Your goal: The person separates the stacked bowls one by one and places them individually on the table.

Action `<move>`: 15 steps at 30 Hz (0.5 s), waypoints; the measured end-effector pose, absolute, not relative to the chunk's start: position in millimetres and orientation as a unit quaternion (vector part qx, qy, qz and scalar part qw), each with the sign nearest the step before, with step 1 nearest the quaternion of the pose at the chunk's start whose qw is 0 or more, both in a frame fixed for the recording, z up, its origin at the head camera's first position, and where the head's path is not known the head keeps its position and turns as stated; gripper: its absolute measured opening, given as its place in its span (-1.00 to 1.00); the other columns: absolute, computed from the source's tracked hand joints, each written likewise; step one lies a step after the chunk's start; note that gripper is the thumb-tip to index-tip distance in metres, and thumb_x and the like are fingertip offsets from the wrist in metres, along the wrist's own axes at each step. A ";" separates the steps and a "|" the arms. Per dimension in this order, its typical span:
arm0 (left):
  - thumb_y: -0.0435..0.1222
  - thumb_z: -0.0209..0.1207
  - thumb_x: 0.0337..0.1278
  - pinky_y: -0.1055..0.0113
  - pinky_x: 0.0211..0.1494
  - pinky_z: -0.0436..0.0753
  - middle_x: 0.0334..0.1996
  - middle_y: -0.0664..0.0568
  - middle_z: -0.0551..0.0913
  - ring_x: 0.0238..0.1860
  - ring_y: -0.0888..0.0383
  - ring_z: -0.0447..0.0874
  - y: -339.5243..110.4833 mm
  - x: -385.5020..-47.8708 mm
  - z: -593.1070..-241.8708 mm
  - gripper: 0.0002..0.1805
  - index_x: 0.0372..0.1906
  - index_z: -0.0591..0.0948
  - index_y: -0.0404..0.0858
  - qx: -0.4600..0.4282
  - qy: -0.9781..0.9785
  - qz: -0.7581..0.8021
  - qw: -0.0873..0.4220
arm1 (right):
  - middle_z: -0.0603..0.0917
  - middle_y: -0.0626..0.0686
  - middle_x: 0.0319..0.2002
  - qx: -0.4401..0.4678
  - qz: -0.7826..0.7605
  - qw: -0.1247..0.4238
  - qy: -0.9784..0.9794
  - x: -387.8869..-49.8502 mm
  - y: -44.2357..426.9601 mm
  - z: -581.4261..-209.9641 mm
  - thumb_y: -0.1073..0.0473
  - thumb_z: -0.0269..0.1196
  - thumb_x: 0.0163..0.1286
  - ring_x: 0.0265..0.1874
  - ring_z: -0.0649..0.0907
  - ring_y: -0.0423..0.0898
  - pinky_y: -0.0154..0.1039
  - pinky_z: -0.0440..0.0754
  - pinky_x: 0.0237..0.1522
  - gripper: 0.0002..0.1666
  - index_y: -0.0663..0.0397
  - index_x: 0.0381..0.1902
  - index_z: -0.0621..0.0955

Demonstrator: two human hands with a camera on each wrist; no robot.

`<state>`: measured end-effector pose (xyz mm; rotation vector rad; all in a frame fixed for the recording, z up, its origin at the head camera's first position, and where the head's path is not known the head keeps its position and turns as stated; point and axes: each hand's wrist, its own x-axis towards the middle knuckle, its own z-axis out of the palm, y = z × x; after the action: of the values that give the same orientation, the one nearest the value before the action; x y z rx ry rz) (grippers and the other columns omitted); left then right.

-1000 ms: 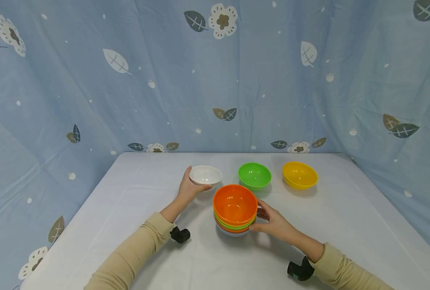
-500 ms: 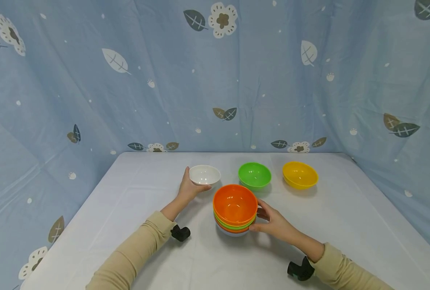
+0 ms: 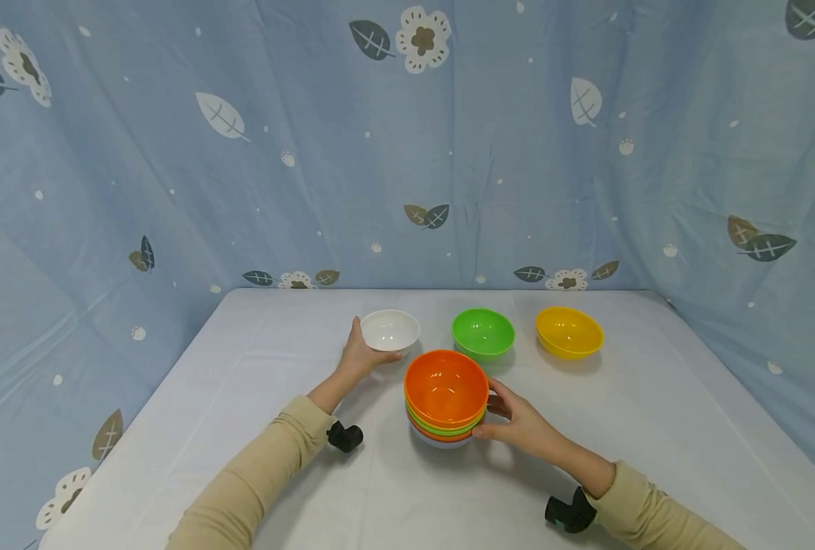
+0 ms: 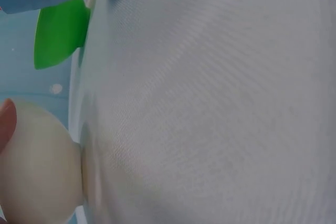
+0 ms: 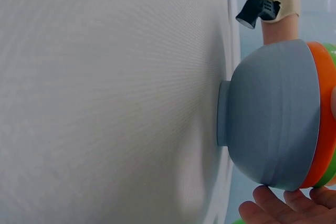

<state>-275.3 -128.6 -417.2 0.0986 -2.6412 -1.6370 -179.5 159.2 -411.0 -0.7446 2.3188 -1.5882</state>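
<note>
The white bowl (image 3: 389, 331) sits just left of centre in the head view, up and to the left of the stack (image 3: 444, 389), with a narrow gap between them. The left hand (image 3: 360, 357) is on its left and near side, the thumb along the near wall and the other fingers round the left, spread about as wide as the bowl and holding it. In the left wrist view its foot is at, or very close to, the worktop (image 3: 407, 496); I cannot tell whether it touches.

The right hand (image 3: 517, 420) holds the stack from the right, thumb towards the bottom of the frame and the fingers behind, parted to the stack's curve. The stack has orange on top, green and orange edges below, and a blue-grey bowl (image 5: 273, 114) lowest.

Both are round with mouths up, so neither has a long axis across the worktop; what counts is that the stack lies right of and nearer than the left hand, with the right hand on its far side from the white bowl. The green bowl (image 3: 483, 334) and yellow bowl (image 3: 568, 332) stand apart at upper right, untouched.
</note>
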 end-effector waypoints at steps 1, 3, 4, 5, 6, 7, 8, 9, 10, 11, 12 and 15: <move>-0.20 0.47 -0.33 -0.06 0.33 0.16 0.36 -0.34 0.00 0.35 -0.23 0.03 -128.3 -275.8 -417.1 0.32 0.40 -0.25 -0.39 0.034 -0.851 -0.523 0.017 | 0.19 0.31 0.32 -0.253 -0.542 0.117 0.793 -179.5 159.2 -411.1 0.15 0.34 0.13 0.17 0.40 0.24 0.13 0.36 0.15 -0.02 0.26 0.38 0.07; -0.19 0.47 -0.34 -0.07 0.33 0.16 0.36 -0.34 0.02 0.34 -0.23 0.04 -127.9 -277.2 -417.2 0.31 0.40 -0.24 -0.39 0.037 -0.858 -0.512 0.017 | 0.19 0.31 0.32 -0.252 -0.541 0.117 0.794 -179.6 159.3 -411.4 0.15 0.34 0.13 0.17 0.40 0.24 0.13 0.37 0.15 -0.02 0.26 0.38 0.08; -0.18 0.47 -0.35 -0.07 0.33 0.16 0.36 -0.34 0.03 0.34 -0.23 0.04 -127.8 -277.9 -417.2 0.32 0.41 -0.23 -0.39 0.038 -0.862 -0.506 0.017 | 0.19 0.31 0.32 -0.252 -0.541 0.117 0.794 -179.5 159.4 -411.4 0.15 0.34 0.13 0.17 0.40 0.24 0.12 0.36 0.15 -0.02 0.26 0.38 0.08; -0.18 0.48 -0.36 -0.09 0.33 0.16 0.35 -0.34 0.04 0.34 -0.24 0.05 -127.7 -278.6 -417.0 0.31 0.41 -0.21 -0.39 0.041 -0.866 -0.499 0.018 | 0.19 0.31 0.32 -0.252 -0.540 0.117 0.795 -179.5 159.4 -411.4 0.15 0.34 0.13 0.17 0.40 0.24 0.12 0.36 0.15 -0.02 0.27 0.38 0.07; -0.17 0.48 -0.37 -0.11 0.31 0.16 0.34 -0.34 0.07 0.33 -0.25 0.06 -127.6 -279.3 -416.9 0.31 0.41 -0.19 -0.39 0.043 -0.870 -0.491 0.019 | 0.19 0.31 0.32 -0.251 -0.539 0.117 0.795 -179.4 159.4 -411.2 0.14 0.34 0.13 0.17 0.39 0.24 0.12 0.36 0.15 -0.02 0.27 0.38 0.07; -0.17 0.48 -0.38 -0.12 0.31 0.16 0.34 -0.33 0.09 0.32 -0.26 0.07 -127.4 -280.1 -416.9 0.31 0.41 -0.18 -0.38 0.046 -0.873 -0.485 0.019 | 0.19 0.31 0.32 -0.250 -0.539 0.119 0.795 -179.2 159.4 -410.8 0.14 0.34 0.13 0.17 0.39 0.25 0.13 0.36 0.16 -0.01 0.27 0.38 0.07; -0.16 0.49 -0.39 -0.14 0.30 0.17 0.33 -0.33 0.11 0.31 -0.27 0.08 -127.2 -281.0 -416.9 0.30 0.41 -0.16 -0.36 0.049 -0.877 -0.478 0.018 | 0.19 0.32 0.32 -0.250 -0.538 0.119 0.796 -179.1 159.4 -410.5 0.14 0.34 0.13 0.17 0.39 0.25 0.13 0.36 0.16 -0.01 0.28 0.38 0.07; -0.15 0.49 -0.40 -0.15 0.28 0.18 0.32 -0.33 0.13 0.30 -0.28 0.09 -127.1 -281.7 -416.7 0.30 0.41 -0.14 -0.36 0.050 -0.880 -0.471 0.019 | 0.19 0.32 0.32 -0.250 -0.538 0.120 0.796 -179.0 159.5 -410.2 0.13 0.34 0.13 0.17 0.39 0.25 0.14 0.36 0.16 -0.01 0.28 0.38 0.07; -0.15 0.49 -0.41 -0.16 0.28 0.17 0.31 -0.33 0.15 0.29 -0.28 0.10 -126.8 -282.3 -416.3 0.29 0.41 -0.12 -0.35 0.053 -0.883 -0.467 0.019 | 0.18 0.32 0.32 -0.249 -0.538 0.121 0.796 -179.0 159.5 -409.9 0.13 0.34 0.13 0.17 0.39 0.25 0.14 0.35 0.16 -0.01 0.28 0.38 0.06; -0.15 0.49 -0.41 -0.17 0.27 0.18 0.30 -0.32 0.16 0.29 -0.28 0.11 -126.4 -282.8 -415.9 0.28 0.41 -0.11 -0.35 0.055 -0.884 -0.463 0.019 | 0.18 0.33 0.32 -0.248 -0.537 0.122 0.797 -179.1 159.5 -409.8 0.13 0.34 0.13 0.17 0.38 0.26 0.15 0.35 0.16 -0.01 0.28 0.38 0.06; -0.15 0.49 -0.41 -0.17 0.27 0.17 0.30 -0.32 0.17 0.29 -0.28 0.11 -126.0 -283.3 -415.6 0.28 0.41 -0.11 -0.34 0.055 -0.886 -0.461 0.019 | 0.18 0.33 0.32 -0.247 -0.537 0.123 0.798 -179.1 159.6 -409.7 0.12 0.34 0.13 0.18 0.38 0.26 0.15 0.35 0.16 -0.01 0.28 0.38 0.06; -0.16 0.49 -0.41 -0.17 0.27 0.17 0.29 -0.32 0.19 0.28 -0.27 0.13 -125.2 -284.6 -414.8 0.26 0.40 -0.09 -0.35 0.054 -0.888 -0.455 0.021 | 0.17 0.33 0.32 -0.247 -0.536 0.124 0.798 -179.4 159.7 -410.1 0.12 0.33 0.14 0.18 0.38 0.26 0.15 0.35 0.16 -0.01 0.28 0.38 0.06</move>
<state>-284.6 -125.2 -414.8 0.1684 -2.7538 -1.4116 -179.4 159.7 -410.1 -0.7192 2.3272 -1.5621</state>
